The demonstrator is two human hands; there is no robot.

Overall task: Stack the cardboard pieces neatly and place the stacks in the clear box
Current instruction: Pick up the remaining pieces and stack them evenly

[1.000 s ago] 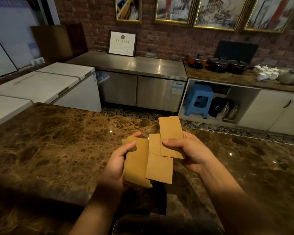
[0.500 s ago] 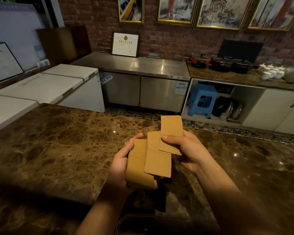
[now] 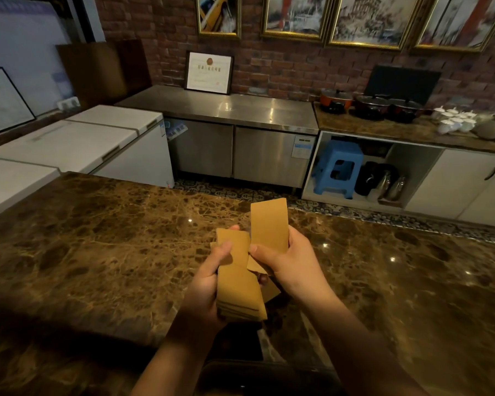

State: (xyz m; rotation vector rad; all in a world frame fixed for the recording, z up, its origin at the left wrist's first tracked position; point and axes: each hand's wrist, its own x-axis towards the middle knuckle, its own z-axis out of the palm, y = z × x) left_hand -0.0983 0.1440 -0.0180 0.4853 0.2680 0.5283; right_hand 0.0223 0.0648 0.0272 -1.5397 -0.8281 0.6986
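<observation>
Between my two hands, above the counter, sits the cardboard: my left hand has its fingers curled round a thick stack of cardboard pieces, thumb on top, while my right hand pinches one loose piece upright just beside it, another slip poking out askew beneath. These look light, stiff and smooth, likely to slide and fan, so I judge squeezing the long edges and tapping them square works best. Just below my wrists a dark rounded rim shows, perhaps the clear box; I cannot tell. Well beyond stand a steel cabinet and a blue stool, neither obstructing.
</observation>
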